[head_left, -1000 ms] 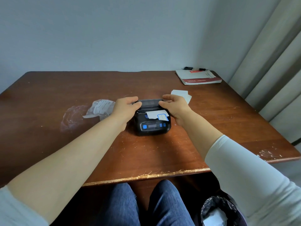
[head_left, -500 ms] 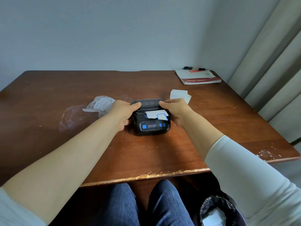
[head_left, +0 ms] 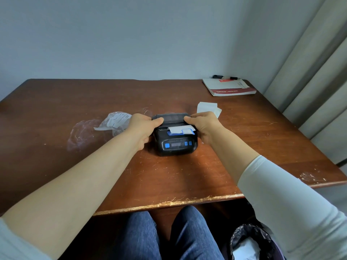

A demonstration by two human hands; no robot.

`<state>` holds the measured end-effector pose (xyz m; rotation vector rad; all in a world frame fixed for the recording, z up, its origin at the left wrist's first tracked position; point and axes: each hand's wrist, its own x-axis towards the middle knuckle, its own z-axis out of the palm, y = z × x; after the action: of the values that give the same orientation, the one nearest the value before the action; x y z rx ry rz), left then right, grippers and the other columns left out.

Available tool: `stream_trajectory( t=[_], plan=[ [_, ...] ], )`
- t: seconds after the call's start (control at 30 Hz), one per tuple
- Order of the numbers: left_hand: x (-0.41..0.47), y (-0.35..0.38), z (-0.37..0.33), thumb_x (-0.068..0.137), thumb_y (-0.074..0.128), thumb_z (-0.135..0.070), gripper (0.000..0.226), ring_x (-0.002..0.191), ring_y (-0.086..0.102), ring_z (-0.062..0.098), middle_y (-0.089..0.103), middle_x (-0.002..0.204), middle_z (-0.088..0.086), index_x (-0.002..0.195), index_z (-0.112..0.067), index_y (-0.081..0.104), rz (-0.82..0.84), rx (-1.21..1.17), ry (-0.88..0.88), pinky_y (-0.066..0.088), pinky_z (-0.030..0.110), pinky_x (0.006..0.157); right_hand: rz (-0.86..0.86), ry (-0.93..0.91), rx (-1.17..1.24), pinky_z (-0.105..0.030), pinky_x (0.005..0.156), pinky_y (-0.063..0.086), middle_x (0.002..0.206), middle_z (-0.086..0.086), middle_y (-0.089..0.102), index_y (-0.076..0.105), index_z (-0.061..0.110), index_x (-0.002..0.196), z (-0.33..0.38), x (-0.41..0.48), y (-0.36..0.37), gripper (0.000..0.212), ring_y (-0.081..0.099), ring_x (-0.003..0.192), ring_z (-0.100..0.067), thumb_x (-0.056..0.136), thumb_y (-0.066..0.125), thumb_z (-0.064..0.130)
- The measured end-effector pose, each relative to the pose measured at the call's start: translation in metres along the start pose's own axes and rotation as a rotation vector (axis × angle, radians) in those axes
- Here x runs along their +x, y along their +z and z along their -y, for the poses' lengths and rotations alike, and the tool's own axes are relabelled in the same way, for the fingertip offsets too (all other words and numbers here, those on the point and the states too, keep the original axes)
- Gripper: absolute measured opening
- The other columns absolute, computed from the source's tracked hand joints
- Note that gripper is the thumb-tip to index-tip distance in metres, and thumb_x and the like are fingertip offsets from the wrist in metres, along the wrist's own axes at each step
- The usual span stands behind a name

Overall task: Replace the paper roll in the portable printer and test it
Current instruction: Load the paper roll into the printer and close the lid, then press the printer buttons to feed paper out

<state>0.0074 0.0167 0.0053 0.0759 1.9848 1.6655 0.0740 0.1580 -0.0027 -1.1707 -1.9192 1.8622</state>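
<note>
my left hand (head_left: 140, 128) and my right hand (head_left: 201, 123) are clamped on the two sides of the portable printer (head_left: 175, 136), thumbs laid on the top edge of its lid (head_left: 170, 117). the printer sits on the wooden table (head_left: 187, 175) right between my palms, button panel toward me. i hold both sides so the lid comes down level and the body doesn't slide away as i press. a strip of label paper (head_left: 181, 130) sticks out of the slot just under my thumbs, left hanging out so the feed can catch it. i judge the roll is in and the lid is at its closing; whether it has latched i can't tell. just beyond my left hand lies the empty clear wrapper (head_left: 114, 121), pushed aside. just beyond my right knuckles are loose white labels (head_left: 207, 107). the test print is not yet done.
</note>
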Motion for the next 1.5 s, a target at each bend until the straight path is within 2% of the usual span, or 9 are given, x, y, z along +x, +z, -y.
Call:
stream_trajectory(
  t=[0.2,0.37,0.6,0.7,0.8,0.9,0.97,1.13,1.5],
  plan=[
    [0.002,0.0,0.001,0.086,0.064,-0.013,0.027,0.069,0.058,0.012,0.057,0.076,0.0,0.108,0.0,0.058,-0.013,0.025,0.009,0.047,0.026,0.056,-0.01,-0.005,-0.019,-0.044,0.089,0.055,0.111,-0.019,0.066,0.056,0.001,0.12,0.0,-0.001,0.002,0.041,0.067,0.098,-0.029,0.083,0.068,0.01],
    [0.004,0.001,0.006,0.085,0.065,-0.013,0.028,0.094,0.063,0.024,0.062,0.083,0.002,0.109,-0.002,0.059,-0.043,0.048,0.027,0.054,0.038,0.082,-0.007,-0.017,-0.024,-0.044,0.092,0.054,0.115,-0.017,0.065,0.055,0.001,0.123,-0.002,-0.004,0.001,0.041,0.065,0.103,-0.028,0.084,0.065,0.008],
    [0.005,0.001,0.009,0.088,0.061,-0.019,0.008,0.094,0.064,0.024,0.065,0.087,0.004,0.082,-0.014,0.061,-0.023,0.075,0.044,0.054,0.04,0.087,0.059,0.0,-0.001,-0.042,0.093,0.054,0.113,-0.014,0.066,0.054,0.003,0.124,-0.003,-0.009,-0.004,0.04,0.065,0.102,-0.026,0.087,0.063,0.015],
    [0.003,0.0,0.016,0.09,0.057,-0.022,0.012,0.096,0.065,0.024,0.068,0.094,0.004,0.089,-0.012,0.063,0.004,0.081,0.053,0.052,0.042,0.092,0.129,0.011,0.116,-0.036,0.09,0.053,0.096,-0.006,0.067,0.061,0.009,0.101,-0.011,-0.014,-0.007,0.016,0.066,0.092,-0.02,0.094,0.052,0.02],
    [-0.003,-0.003,0.024,0.09,0.057,-0.018,0.01,0.096,0.066,0.021,0.068,0.092,0.001,0.082,-0.021,0.061,0.066,0.069,0.057,0.051,0.04,0.094,0.131,0.02,0.207,-0.032,0.09,0.051,0.086,0.001,0.065,0.059,0.016,0.085,-0.019,-0.017,-0.01,0.022,0.064,0.082,-0.013,0.098,0.043,0.023],
    [-0.014,-0.008,0.033,0.086,0.062,-0.012,0.015,0.1,0.066,0.018,0.07,0.104,0.002,0.095,-0.023,0.064,0.178,0.04,0.064,0.049,0.036,0.096,0.177,0.041,0.263,-0.019,0.067,0.054,0.081,0.005,0.065,0.061,0.017,0.087,-0.025,-0.023,-0.012,0.031,0.063,0.072,-0.005,0.1,0.036,0.03],
    [-0.02,-0.011,0.041,0.082,0.065,-0.007,0.034,0.106,0.062,0.015,0.067,0.114,-0.002,0.112,-0.023,0.062,0.226,0.076,0.115,0.046,0.03,0.096,0.212,0.046,0.291,-0.017,0.057,0.052,0.08,0.007,0.066,0.062,0.02,0.084,-0.029,-0.027,-0.013,0.037,0.063,0.068,-0.003,0.1,0.032,0.036],
    [-0.028,-0.014,0.049,0.081,0.068,-0.006,0.056,0.113,0.051,0.007,0.057,0.121,-0.012,0.13,-0.026,0.049,0.259,0.16,0.245,0.038,0.022,0.091,0.226,0.015,0.371,-0.029,0.097,0.045,0.114,0.0,0.064,0.058,0.014,0.121,-0.035,-0.032,-0.01,0.047,0.06,0.101,-0.014,0.099,0.029,0.043],
    [-0.026,-0.014,0.053,0.083,0.066,-0.01,0.051,0.114,0.052,0.006,0.059,0.116,-0.016,0.129,-0.026,0.051,0.228,0.163,0.301,0.04,0.024,0.096,0.174,-0.009,0.367,-0.037,0.11,0.039,0.12,-0.002,0.067,0.062,0.021,0.116,-0.043,-0.027,-0.002,0.05,0.062,0.111,-0.017,0.094,0.031,0.053]
  ],
)
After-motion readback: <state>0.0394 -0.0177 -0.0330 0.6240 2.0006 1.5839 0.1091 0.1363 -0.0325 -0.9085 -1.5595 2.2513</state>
